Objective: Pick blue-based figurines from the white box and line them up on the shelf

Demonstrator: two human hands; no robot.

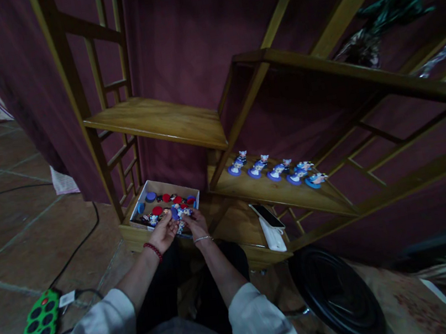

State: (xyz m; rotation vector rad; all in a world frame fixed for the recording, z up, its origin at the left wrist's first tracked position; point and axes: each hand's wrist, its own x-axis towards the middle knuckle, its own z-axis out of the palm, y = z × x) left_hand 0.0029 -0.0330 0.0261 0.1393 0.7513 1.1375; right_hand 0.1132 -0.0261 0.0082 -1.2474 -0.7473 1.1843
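Note:
My left hand (pixel 165 233), with a red bead bracelet at its wrist, has its fingers closed at the blue round base of a small figurine (pixel 175 213). From the other side, my right hand (pixel 196 225) closes on the figurine's white and blue body. Both hands are over the near edge of an open white cardboard box (pixel 135 198). Inside the box lie more small figurines and round bases in red and blue, such as a red base (pixel 157 211) and a blue base (pixel 151 196). My fingers partly cover the held figurine.
Several blue-and-white figurines (pixel 277 170) stand in a row on a wooden shelf (pixel 246 187) to the right. Below them lie a phone (pixel 267 215) and a white object (pixel 273 236). A black round stool (pixel 337 292) and a green power strip (pixel 38 328) flank me.

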